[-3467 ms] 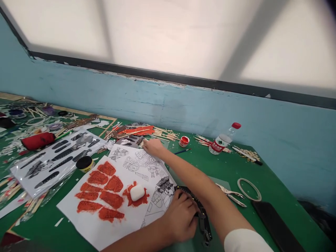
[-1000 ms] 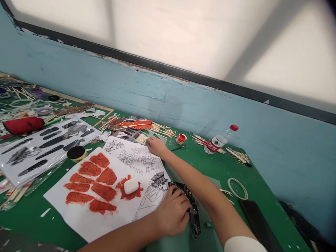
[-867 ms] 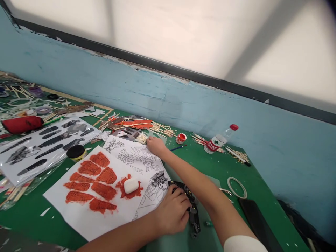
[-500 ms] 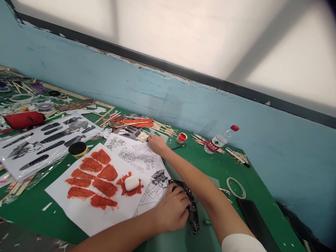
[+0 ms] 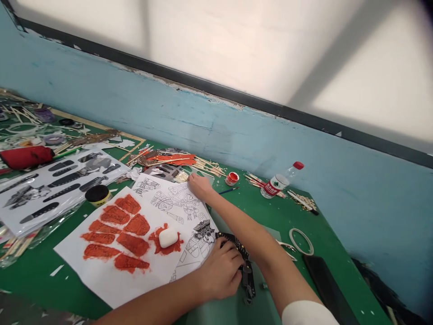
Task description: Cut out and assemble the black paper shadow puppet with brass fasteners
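My left hand (image 5: 223, 270) rests with curled fingers on a black jointed cut-out figure (image 5: 248, 277), which lies on a translucent green sheet. Farther away, my right hand (image 5: 199, 186) reaches across to a small pile of pale bits (image 5: 181, 176) beside the top edge of a printed line-drawing sheet (image 5: 165, 205). Its fingers are bent together; whatever is between the fingertips is too small to make out. A white paper with orange-red painted shapes (image 5: 101, 280) overlaps the drawing sheet, and a white oval block (image 5: 168, 237) sits on one red patch.
An open red paint jar (image 5: 232, 178), a brush (image 5: 227, 191) and a water bottle (image 5: 277, 184) stand or lie behind. At right are a tape ring (image 5: 301, 241) and a black slab (image 5: 329, 289). Printed sheets (image 5: 81, 174), a black-lidded jar (image 5: 97, 194) and a red pouch (image 5: 27, 157) are left.
The view has shifted slightly, moving the table items a little to the left. Both hands keep nearly the same positions over the same things.
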The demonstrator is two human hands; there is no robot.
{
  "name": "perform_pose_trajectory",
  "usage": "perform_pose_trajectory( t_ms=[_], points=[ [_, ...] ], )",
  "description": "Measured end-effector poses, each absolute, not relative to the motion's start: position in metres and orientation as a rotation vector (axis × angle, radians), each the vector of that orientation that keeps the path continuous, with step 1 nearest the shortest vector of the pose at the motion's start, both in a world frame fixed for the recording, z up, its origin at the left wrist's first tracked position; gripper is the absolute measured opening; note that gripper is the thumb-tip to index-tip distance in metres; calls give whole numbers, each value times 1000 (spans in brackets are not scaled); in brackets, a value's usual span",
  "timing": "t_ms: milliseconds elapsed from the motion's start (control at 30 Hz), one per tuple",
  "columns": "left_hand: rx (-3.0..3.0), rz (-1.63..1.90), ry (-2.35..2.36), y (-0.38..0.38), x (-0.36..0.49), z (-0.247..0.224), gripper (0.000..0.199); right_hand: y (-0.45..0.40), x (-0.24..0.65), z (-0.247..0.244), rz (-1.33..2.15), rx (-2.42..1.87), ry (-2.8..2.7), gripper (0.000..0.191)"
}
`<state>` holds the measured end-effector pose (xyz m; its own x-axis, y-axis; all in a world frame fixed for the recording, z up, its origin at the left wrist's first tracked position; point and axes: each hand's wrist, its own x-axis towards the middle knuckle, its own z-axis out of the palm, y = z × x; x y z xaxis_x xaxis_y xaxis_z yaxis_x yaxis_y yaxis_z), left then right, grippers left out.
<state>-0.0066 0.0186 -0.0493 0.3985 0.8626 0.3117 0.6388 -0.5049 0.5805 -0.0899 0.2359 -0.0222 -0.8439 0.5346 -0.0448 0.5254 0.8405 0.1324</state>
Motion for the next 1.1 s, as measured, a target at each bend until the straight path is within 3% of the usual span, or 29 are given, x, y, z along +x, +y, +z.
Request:
perform_pose_trajectory(
  t_ms=[467,633,833,1100],
  points=[
    [2346,819,1301,18,-6,-52,17,226,-62,-34,51,733,3168,35],
    [2464,756,1261,16,-7,-55,20,186,-36,-24,-237,517,3289,44],
    [2644,638,1256,15,1,-66,38,131,-18,-15,-593,424,2982,65],
    [2594,744,1303,8,4,-73,55,98,-26,-15,-632,391,2991,66]
  ],
)
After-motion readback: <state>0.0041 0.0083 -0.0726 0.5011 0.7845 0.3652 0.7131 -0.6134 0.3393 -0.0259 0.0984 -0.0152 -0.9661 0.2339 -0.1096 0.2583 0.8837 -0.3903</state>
